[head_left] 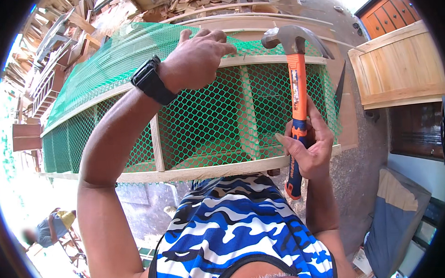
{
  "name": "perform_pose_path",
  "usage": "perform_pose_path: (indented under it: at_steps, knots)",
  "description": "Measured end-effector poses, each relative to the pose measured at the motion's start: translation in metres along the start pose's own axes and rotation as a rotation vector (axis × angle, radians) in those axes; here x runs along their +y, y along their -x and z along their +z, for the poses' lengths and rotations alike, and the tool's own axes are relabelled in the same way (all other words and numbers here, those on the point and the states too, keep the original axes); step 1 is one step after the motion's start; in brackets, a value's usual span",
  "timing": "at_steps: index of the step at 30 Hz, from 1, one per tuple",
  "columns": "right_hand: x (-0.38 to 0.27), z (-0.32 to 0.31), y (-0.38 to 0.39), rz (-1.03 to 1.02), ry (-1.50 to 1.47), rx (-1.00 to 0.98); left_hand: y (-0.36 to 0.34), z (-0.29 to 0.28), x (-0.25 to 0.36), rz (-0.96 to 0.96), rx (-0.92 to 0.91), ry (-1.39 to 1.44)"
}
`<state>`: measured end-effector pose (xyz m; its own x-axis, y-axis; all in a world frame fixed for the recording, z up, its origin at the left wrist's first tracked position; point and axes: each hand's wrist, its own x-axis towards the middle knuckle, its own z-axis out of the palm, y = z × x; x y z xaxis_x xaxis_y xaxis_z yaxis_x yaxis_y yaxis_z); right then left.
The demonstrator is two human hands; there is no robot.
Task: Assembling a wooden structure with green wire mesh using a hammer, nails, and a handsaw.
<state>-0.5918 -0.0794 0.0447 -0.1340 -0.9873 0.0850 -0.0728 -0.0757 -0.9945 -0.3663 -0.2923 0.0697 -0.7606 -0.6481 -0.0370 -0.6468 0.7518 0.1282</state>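
Note:
My right hand (315, 150) is wrapped round the dark lower grip of a claw hammer (297, 82) with an orange and navy handle. The hammer stands upright in view, its steel head over the far rail at the right. Green plastic mesh (207, 125) covers a long, curved frame of pale wooden strips (204, 172). My left hand (196, 59), a black watch on its wrist, rests on the mesh along the far rail. Its fingers are spread and slightly bent; their tips are partly hidden, and no tool shows in them.
Wood scraps (198, 2) lie heaped beyond the frame. A pale wooden panel (401, 64) and an orange-brown cabinet (392, 13) stand at the right, with a grey cloth-covered object (397, 221) lower down. Another person (51, 226) is in the left background.

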Motion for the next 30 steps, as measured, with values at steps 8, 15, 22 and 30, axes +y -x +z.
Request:
perform_pose_path:
  at_steps: [8,15,22,30]
  knots:
    - [0.0,0.0,0.0,0.019,-0.004,0.013,0.005,0.004,0.003,0.046,0.04,0.04]
    - [0.002,0.0,0.0,-0.02,0.009,0.027,-0.024,0.008,-0.023,-0.033,0.184,0.293]
    - [0.0,0.001,-0.001,-0.018,0.002,0.015,-0.059,0.021,-0.039,0.034,-0.024,0.417]
    - [0.001,0.003,-0.001,-0.027,0.021,0.044,-0.063,0.03,-0.041,0.035,0.032,0.467]
